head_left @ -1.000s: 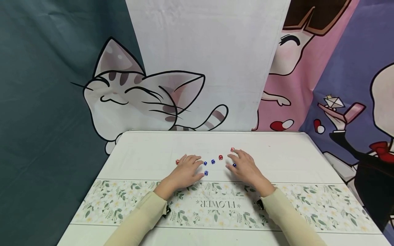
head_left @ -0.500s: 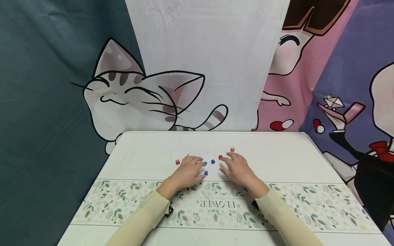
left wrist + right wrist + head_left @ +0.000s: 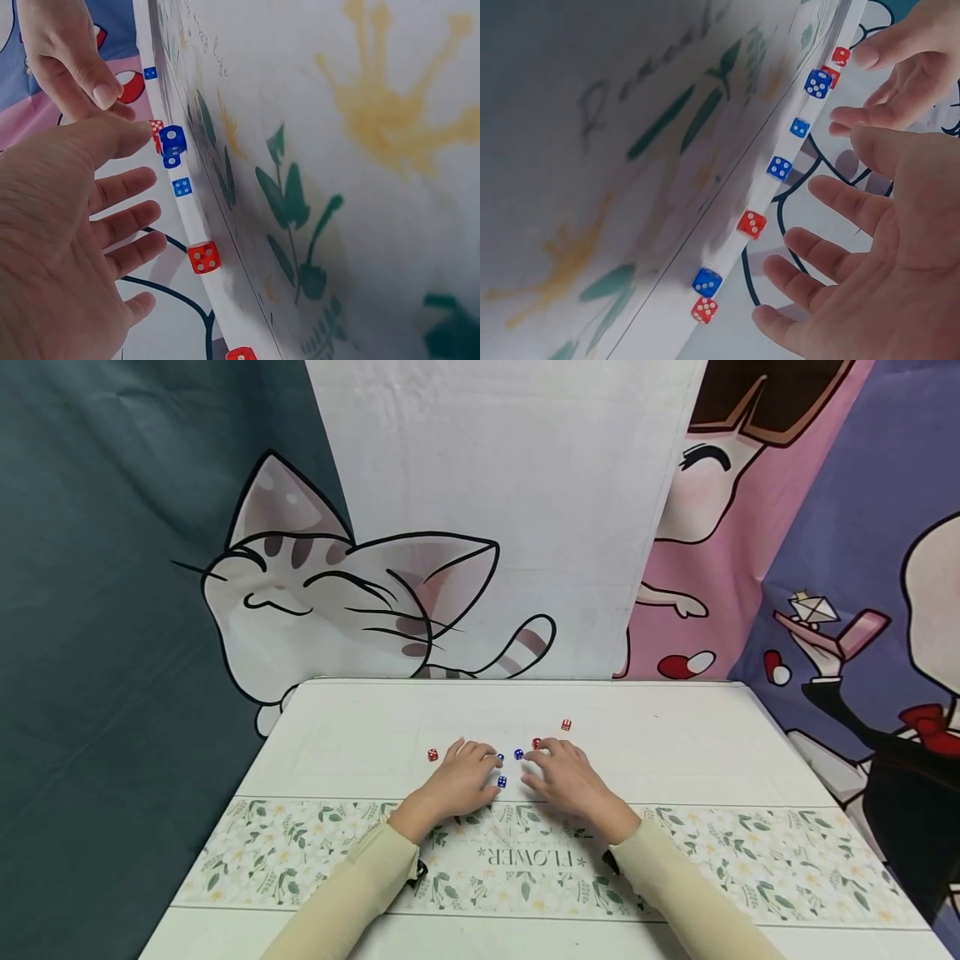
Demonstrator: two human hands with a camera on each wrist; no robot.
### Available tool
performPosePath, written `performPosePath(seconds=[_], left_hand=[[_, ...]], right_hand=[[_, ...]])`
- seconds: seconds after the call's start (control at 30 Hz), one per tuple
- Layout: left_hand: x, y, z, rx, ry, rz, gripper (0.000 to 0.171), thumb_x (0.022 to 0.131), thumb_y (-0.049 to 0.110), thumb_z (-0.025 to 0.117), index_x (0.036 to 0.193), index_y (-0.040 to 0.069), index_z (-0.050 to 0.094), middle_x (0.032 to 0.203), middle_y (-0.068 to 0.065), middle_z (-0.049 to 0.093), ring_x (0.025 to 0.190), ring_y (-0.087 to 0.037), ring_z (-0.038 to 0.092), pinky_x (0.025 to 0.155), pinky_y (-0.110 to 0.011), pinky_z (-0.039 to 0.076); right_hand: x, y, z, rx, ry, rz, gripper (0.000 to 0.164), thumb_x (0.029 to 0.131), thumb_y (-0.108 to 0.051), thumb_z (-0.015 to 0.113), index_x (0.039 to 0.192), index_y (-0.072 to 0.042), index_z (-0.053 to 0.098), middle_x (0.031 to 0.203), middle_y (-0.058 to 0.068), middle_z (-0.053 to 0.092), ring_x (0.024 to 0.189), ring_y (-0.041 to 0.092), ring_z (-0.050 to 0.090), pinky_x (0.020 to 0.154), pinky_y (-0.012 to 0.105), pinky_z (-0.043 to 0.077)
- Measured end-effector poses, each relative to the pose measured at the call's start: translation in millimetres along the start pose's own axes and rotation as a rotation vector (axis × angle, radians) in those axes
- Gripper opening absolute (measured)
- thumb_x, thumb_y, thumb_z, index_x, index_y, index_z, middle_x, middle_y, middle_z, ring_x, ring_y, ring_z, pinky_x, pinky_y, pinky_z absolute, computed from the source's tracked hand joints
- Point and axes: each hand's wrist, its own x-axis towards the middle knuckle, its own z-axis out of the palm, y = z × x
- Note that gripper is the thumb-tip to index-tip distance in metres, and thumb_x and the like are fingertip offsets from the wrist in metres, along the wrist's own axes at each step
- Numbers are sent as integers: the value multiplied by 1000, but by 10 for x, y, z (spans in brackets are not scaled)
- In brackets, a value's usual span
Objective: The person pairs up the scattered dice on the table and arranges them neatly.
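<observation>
My left hand [image 3: 461, 781] hovers low over the white table, fingers spread and loosely bent, with nothing in its grasp. By its thumb is a blue die [image 3: 502, 782]; another blue die [image 3: 500, 758] shows partly behind its index finger. My right hand [image 3: 567, 781] faces it, palm inward, fingers parted and holding nothing. Its fingertips are right beside a blue die [image 3: 519, 754] and overlap a red die [image 3: 536, 743]. In the right wrist view, a further blue die [image 3: 706, 283] lies below the right fingers; in the head view that hand hides it.
One red die [image 3: 432, 755] lies left of the left hand, and another red die [image 3: 566, 725] sits beyond the right hand. A floral band [image 3: 525, 860] with lettering crosses the table. Cartoon-printed curtains [image 3: 495, 485] hang behind the table's far edge.
My right hand has moved left, away from the far red die and toward the middle dice, now covering one blue die. The left hand has shifted slightly right. The dice stay in place.
</observation>
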Motion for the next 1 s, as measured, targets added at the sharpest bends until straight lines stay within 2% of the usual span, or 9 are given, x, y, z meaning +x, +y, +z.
performPosePath(seconds=[0.4,1.0], left_hand=[[45,41,8,37,-13,-13,31,96,35,68,122,18,66,129,-1,62,126,-23,52,117,-54,27],[77,76,39,91,-17,-27,24,97,33,67,116,19,68,122,-1,63,118,-21,54,114,-53,32]], right_hand=[[61,-123,58,27,-60,5,37,98,-38,66,128,-17,68,133,13,57,122,34,52,106,57,38],[152,-208,160,-15,-94,-44,29,93,-34,73,119,-19,72,116,7,59,106,27,53,89,51,46]])
